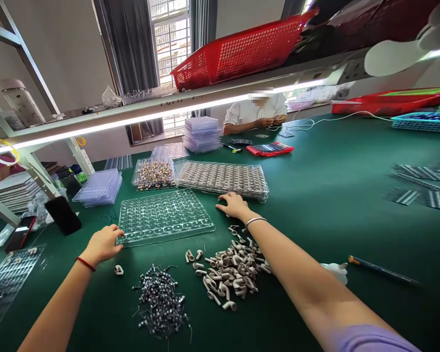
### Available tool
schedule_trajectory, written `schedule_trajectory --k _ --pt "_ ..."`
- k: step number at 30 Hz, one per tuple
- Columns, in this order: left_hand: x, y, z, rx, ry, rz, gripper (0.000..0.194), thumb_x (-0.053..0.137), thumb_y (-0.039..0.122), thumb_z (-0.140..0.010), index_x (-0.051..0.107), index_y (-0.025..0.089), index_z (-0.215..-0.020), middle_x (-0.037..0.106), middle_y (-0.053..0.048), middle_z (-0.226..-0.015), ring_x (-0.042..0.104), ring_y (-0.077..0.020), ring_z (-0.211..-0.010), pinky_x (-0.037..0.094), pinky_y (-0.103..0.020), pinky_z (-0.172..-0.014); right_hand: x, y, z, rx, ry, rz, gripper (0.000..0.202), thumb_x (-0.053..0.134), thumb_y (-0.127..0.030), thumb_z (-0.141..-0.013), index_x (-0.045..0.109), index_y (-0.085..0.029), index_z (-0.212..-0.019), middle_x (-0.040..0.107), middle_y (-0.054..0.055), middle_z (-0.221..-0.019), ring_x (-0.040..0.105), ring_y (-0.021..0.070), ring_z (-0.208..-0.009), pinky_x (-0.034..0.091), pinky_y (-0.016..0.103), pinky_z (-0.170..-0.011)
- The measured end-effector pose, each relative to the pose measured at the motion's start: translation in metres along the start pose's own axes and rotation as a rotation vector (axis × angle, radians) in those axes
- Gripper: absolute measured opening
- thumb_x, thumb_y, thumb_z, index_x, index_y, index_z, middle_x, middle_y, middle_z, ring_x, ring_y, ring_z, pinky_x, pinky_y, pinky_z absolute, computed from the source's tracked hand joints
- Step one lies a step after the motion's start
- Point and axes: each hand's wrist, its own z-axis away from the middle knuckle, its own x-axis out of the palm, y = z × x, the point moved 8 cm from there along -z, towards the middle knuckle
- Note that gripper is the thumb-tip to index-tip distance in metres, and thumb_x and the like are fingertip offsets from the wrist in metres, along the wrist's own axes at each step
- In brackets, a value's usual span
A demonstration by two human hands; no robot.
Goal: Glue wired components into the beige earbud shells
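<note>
An unfilled clear plastic tray with moulded pockets lies on the green table. At its front left corner is my left hand, thumb and fingers apart at the edge. My right hand reaches beyond the tray's right side, fingers spread, near the front edge of a filled tray of pale parts. Whether it touches that tray I cannot tell. Nearer me lie a heap of beige curved shells and a pile of small dark wired parts. One shell sits alone below my left hand.
A tray of yellow and white pieces and stacked clear trays stand behind. Two phones, one black, lie left. A pen is at right. Across the table sits a person under a shelf holding a red basket.
</note>
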Motion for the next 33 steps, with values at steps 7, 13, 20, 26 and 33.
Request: schedule_trajectory --k 7,13,20,26,33 --pt "0.083 0.137 -0.019 0.240 -0.245 0.226 0.045 0.064 0.043 -0.082 0.060 0.025 -0.123 0.060 -0.006 -0.128 0.058 -0.0202 -0.116 0.044 -0.030 -0.103 -0.006 -0.017 -0.001 -0.054 -0.018 -0.049 0.030 0.057 -0.033 -0.093 0.058 -0.019 -0.119 0.055 0.010 -0.128 0.056 0.0236 -0.110 0.048 0.046 -0.093" --pt "0.132 0.166 -0.022 0.219 -0.330 0.310 0.066 0.061 0.050 -0.083 0.047 0.017 -0.138 0.043 -0.017 -0.146 0.042 -0.0282 -0.134 0.035 -0.042 -0.112 -0.009 -0.027 0.035 -0.092 -0.070 -0.138 0.025 0.057 -0.031 -0.093 0.060 -0.017 -0.114 0.061 0.008 -0.118 0.061 0.0200 -0.099 0.052 0.041 -0.085" --pt "0.139 0.187 -0.019 0.260 -0.386 0.363 0.065 0.056 0.052 -0.086 0.044 0.018 -0.140 0.044 -0.015 -0.145 0.042 -0.0266 -0.134 0.033 -0.042 -0.114 -0.043 -0.067 0.152 -0.323 0.021 -0.316 0.015 0.062 -0.031 -0.088 0.070 -0.019 -0.092 0.068 0.007 -0.103 0.064 0.0201 -0.095 0.049 0.037 -0.090" --pt "0.100 0.179 -0.019 0.253 -0.300 0.348 0.062 0.056 0.054 -0.085 0.046 0.025 -0.138 0.046 -0.011 -0.145 0.040 -0.0285 -0.135 0.032 -0.046 -0.113 -0.123 0.015 0.253 -0.015 0.630 -0.358 0.048 0.050 -0.040 -0.091 0.043 -0.017 -0.133 0.048 0.021 -0.129 0.041 0.0357 -0.123 0.029 0.056 -0.103" --pt "0.103 0.207 -0.052 0.266 -0.261 0.304 0.054 0.053 0.052 -0.088 0.050 0.022 -0.133 0.056 -0.011 -0.136 0.052 -0.0265 -0.125 0.040 -0.042 -0.107 -0.091 0.109 0.231 0.246 0.302 -0.467 0.038 0.066 -0.052 -0.068 0.066 -0.023 -0.093 0.069 0.005 -0.078 0.062 0.0236 -0.064 0.049 0.035 -0.060"
